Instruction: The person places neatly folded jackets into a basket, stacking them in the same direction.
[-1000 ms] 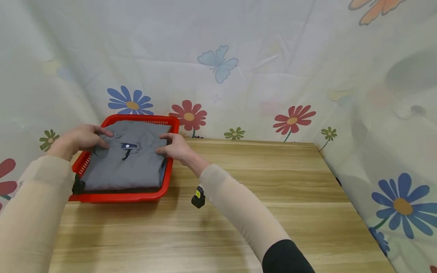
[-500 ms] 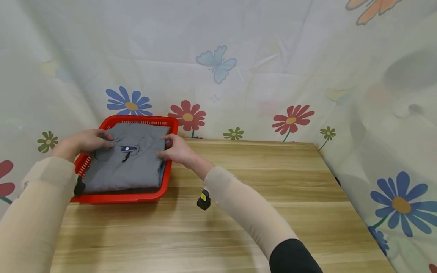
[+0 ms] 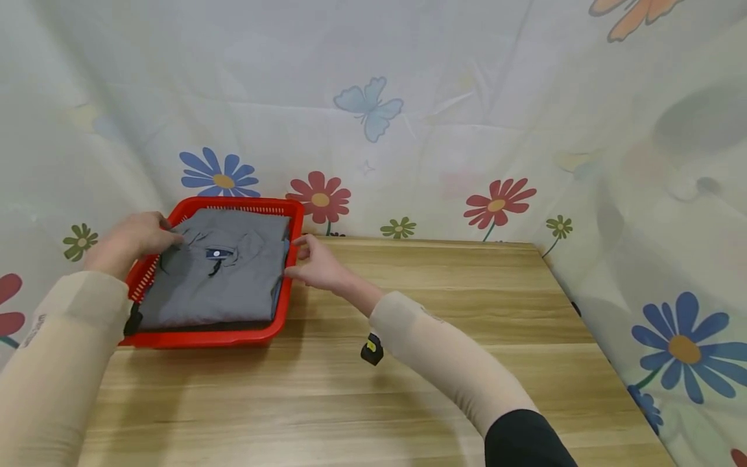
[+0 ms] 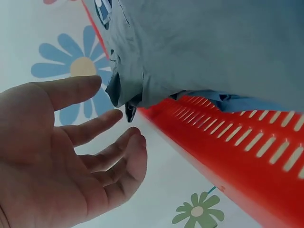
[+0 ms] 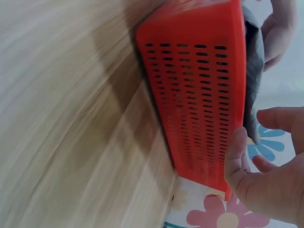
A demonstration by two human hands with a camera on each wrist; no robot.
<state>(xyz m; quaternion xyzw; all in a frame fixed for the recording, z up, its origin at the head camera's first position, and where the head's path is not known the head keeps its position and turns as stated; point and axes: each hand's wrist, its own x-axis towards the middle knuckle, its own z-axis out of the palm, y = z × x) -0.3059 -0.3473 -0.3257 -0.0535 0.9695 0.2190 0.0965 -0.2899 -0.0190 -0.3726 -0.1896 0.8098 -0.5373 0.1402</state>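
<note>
A folded grey shirt with a dark blue label at its collar lies in a red plastic basket. My left hand hovers at the basket's left side, its fingertips by the shirt's edge. In the left wrist view, that hand has loosely bent fingers and a gap between it and the cloth. My right hand is at the basket's right rim. In the right wrist view, one digit of it lies along the rim and the others stand apart, holding nothing.
The basket stands at the left of a wooden table, close to a flowered curtain behind. Another stretch of curtain borders the table's right edge. A black wrist device hangs under my right forearm.
My right hand has moved right, off the shirt's edge to the basket's rim. My left hand has drawn slightly left from the cloth. Shirt and basket lie nearly as before.
</note>
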